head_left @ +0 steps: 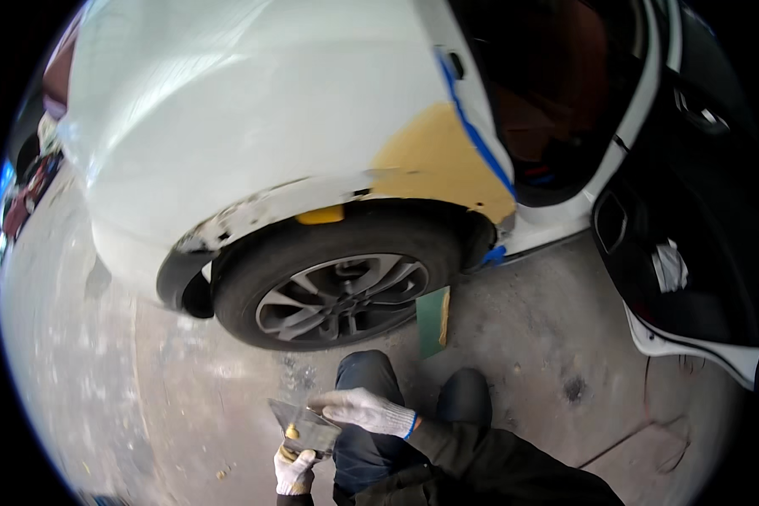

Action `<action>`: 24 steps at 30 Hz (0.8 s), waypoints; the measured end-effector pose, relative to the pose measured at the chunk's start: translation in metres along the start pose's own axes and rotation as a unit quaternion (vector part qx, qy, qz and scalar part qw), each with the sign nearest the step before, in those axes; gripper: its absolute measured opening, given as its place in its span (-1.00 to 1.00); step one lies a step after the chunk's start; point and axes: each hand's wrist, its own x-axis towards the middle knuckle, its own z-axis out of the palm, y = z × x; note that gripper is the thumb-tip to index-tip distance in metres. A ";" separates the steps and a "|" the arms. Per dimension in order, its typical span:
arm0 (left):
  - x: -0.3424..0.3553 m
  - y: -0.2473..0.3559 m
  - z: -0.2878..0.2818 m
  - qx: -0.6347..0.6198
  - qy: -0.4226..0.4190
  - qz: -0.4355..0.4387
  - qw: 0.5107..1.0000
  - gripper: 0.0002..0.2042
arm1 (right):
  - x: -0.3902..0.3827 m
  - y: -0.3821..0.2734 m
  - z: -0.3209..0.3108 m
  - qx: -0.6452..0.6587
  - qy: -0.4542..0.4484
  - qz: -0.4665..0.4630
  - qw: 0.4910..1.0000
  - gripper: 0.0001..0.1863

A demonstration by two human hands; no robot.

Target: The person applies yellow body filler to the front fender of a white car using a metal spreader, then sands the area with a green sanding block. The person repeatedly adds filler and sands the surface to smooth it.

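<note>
My left hand [293, 469], in a white knit glove, grips the lower edge of a thin dark grey board [317, 426] carrying a small blob of pale yellow paste [292, 430]. My gloved right hand [369, 411] is at the board's upper edge with fingers closed; whether it also holds a tool there is hidden. In front of me is a white car's rear panel [270, 101], with a yellow filler patch [434, 152], blue tape [481, 135] along the door edge, and scuffed bare spots along the arch above the wheel [341, 299].
A green card [432, 322] is by the tyre's right side. The open rear door [687, 346] extends at the right, a crumpled white item [670, 266] in its pocket. Cables [648, 396] lie on the concrete floor [152, 363] at lower right. Assorted items [21, 207] are at far left.
</note>
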 end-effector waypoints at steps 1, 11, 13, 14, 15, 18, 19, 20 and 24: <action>0.005 0.017 0.010 0.017 -0.024 -0.014 0.999 -0.15 | -0.004 -0.005 0.002 0.004 -0.007 -0.028 1.000 -0.47; 0.053 0.071 0.114 0.118 -0.204 -0.138 0.962 -0.52 | -0.084 0.007 -0.027 -0.537 0.322 -0.434 0.648 -0.33; 0.062 0.078 0.129 0.140 -0.238 -0.151 0.949 -0.50 | -0.097 0.006 -0.037 -0.606 0.344 -0.338 0.633 -0.39; 0.065 0.082 0.145 0.113 -0.257 -0.163 0.946 -0.50 | -0.103 0.009 -0.048 -0.619 0.343 -0.327 0.626 -0.41; 0.066 0.083 0.156 0.086 -0.275 -0.174 0.942 -0.49 | -0.109 0.010 -0.059 -0.633 0.342 -0.316 0.618 -0.43; 0.080 0.077 0.168 0.102 -0.290 -0.161 0.938 -0.50 | -0.112 -0.012 -0.066 -0.652 0.358 -0.339 0.577 -0.47; 0.086 0.073 0.173 0.102 -0.295 -0.164 0.936 -0.50 | -0.117 -0.022 -0.068 -0.658 0.365 -0.329 0.571 -0.48; 0.089 0.068 0.176 0.084 -0.305 -0.179 0.931 -0.52 | -0.123 -0.027 -0.069 -0.659 0.372 -0.322 0.569 -0.50; 0.097 0.046 0.180 0.148 -0.318 -0.166 0.921 -0.62 | -0.145 -0.043 -0.053 -0.572 0.432 -0.228 0.659 -0.58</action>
